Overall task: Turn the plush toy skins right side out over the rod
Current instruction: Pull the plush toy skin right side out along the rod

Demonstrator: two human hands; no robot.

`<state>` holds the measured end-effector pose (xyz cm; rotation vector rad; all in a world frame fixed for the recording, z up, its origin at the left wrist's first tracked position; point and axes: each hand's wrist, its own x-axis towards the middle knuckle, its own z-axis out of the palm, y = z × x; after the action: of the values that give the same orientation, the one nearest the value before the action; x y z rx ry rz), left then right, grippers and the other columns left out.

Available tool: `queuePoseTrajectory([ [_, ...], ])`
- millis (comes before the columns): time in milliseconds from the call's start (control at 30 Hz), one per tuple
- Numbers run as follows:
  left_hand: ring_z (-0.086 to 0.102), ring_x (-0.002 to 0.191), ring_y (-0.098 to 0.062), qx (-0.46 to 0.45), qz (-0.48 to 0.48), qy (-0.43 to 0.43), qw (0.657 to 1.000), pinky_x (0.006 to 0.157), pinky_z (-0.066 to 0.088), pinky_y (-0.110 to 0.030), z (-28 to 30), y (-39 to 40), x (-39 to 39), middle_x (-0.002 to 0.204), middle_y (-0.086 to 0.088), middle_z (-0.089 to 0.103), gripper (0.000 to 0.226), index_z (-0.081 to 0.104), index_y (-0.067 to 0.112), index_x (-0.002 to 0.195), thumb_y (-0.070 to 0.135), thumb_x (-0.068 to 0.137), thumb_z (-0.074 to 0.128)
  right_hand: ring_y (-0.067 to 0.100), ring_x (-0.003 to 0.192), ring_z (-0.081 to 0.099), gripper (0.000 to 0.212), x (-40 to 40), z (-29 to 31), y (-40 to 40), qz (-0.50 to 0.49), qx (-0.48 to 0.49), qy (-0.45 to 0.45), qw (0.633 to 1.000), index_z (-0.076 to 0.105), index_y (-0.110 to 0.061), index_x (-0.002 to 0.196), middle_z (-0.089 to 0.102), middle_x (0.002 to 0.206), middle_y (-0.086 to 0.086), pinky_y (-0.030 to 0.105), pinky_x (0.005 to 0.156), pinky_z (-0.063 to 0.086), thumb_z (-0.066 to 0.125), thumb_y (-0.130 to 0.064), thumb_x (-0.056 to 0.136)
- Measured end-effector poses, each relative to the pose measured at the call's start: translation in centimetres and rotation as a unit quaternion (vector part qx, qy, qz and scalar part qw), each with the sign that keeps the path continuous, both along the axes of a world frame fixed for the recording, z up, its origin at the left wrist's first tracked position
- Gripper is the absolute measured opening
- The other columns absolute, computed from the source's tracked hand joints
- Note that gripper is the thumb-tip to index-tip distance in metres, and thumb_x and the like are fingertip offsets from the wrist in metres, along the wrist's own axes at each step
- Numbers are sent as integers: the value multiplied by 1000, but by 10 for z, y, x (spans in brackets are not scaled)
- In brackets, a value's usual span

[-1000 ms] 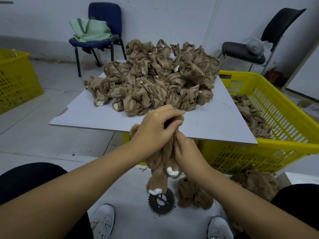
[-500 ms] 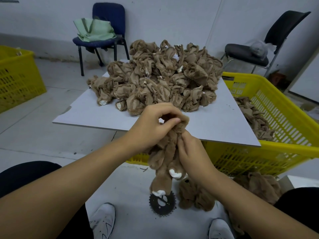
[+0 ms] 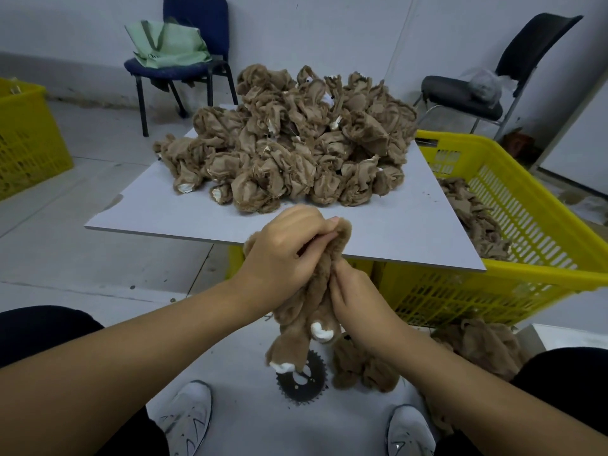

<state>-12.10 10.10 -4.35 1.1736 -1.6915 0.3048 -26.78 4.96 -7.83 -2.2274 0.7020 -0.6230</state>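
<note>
Here both hands (image 3: pixel 284 255) (image 3: pixel 357 299) grip brown skin (image 3: pixel 309 307) — labels unreadable.

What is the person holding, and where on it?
Both hands grip one furry brown toy skin: left hand at its top end, right hand at its middle.

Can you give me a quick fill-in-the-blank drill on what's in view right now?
1. Both hands, left hand and right hand, grip one brown plush ____.
2. The pile of skins lies on a flat grey ____.
3. The crate under the board's right side is ____.
4. The green bag rests on the ____ chair.

Missing: skin; board; yellow; blue
</note>
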Motion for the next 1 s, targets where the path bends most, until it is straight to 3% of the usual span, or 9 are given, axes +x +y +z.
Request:
queuePoseTrajectory([
  [100, 61, 87, -17, 114, 36, 76, 990, 80, 51, -36, -4, 9, -7, 89, -3, 67, 18, 70, 8, 95, 26, 92, 69, 0, 67, 61, 25, -3, 2, 1, 11, -3, 35, 999, 50, -33, 95, 59, 76, -10, 19, 56, 46, 37, -14, 106],
  [167, 58, 80, -15, 281, 100, 76, 951, 75, 50, -43, -6, 8, -9, 81, 1, 62, 40, 62, 15, 82, 54, 90, 59, 7, 67, 61, 18, -2, 3, 0, 9, 0, 55, 998, 55, -16, 107, 63, 81, -1, 25, 58, 49, 37, -13, 105],
  [233, 59, 77, -13, 344, 101, 104, 928, 71, 51, -43, -9, 4, -10, 79, 3, 62, 45, 59, 17, 81, 61, 91, 53, 8, 68, 60, 17, 1, 4, 0, 4, -6, 65, 998, 53, -10, 112, 62, 83, 0, 24, 60, 49, 38, -13, 105],
  [400, 59, 91, 2, 277, 58, 192, 940, 73, 40, -10, -9, -2, -18, 91, 13, 64, 12, 63, 31, 91, 40, 97, 59, 11, 74, 61, 20, 5, 9, 7, -31, -43, 45, 998, 50, -12, 119, 62, 89, -1, 30, 64, 53, 37, -18, 105],
  [533, 62, 108, -10, 177, -31, 217, 960, 93, 50, -28, -9, -8, -16, 108, 4, 68, 24, 67, 18, 113, 11, 94, 54, 9, 67, 55, 17, 6, 18, 5, -44, -85, 15, 995, 49, -16, 111, 57, 83, -3, 30, 57, 47, 35, -22, 104],
  [633, 61, 116, -10, 160, -70, 178, 968, 99, 48, -26, -8, -16, -12, 118, 2, 67, 39, 66, 10, 120, -5, 90, 46, 10, 72, 55, 20, 8, 22, -2, -43, -112, 22, 993, 49, -14, 117, 56, 89, -3, 28, 60, 44, 35, -19, 103],
  [867, 66, 98, -10, 284, -81, 280, 914, 91, 53, -33, -17, -20, -13, 95, 6, 68, 26, 64, 25, 101, 7, 94, 48, 18, 76, 59, 22, 12, 16, -6, -47, -54, 69, 995, 50, -9, 120, 60, 92, 6, 33, 66, 50, 36, -14, 104],
  [933, 67, 88, -17, 301, -68, 318, 896, 86, 55, -45, -13, -21, -17, 82, -5, 68, 13, 67, 14, 87, 13, 93, 55, 20, 79, 61, 23, 10, 16, -4, -41, -46, 77, 995, 51, -7, 120, 62, 94, 8, 40, 71, 52, 37, -14, 103],
  [1000, 65, 73, -20, 291, -58, 345, 890, 78, 53, -48, -4, -23, -20, 71, -17, 64, 32, 65, 2, 74, 26, 95, 61, 22, 79, 61, 22, 11, 16, 1, -40, -52, 78, 995, 51, -7, 120, 63, 94, 10, 44, 72, 52, 39, -14, 103],
])
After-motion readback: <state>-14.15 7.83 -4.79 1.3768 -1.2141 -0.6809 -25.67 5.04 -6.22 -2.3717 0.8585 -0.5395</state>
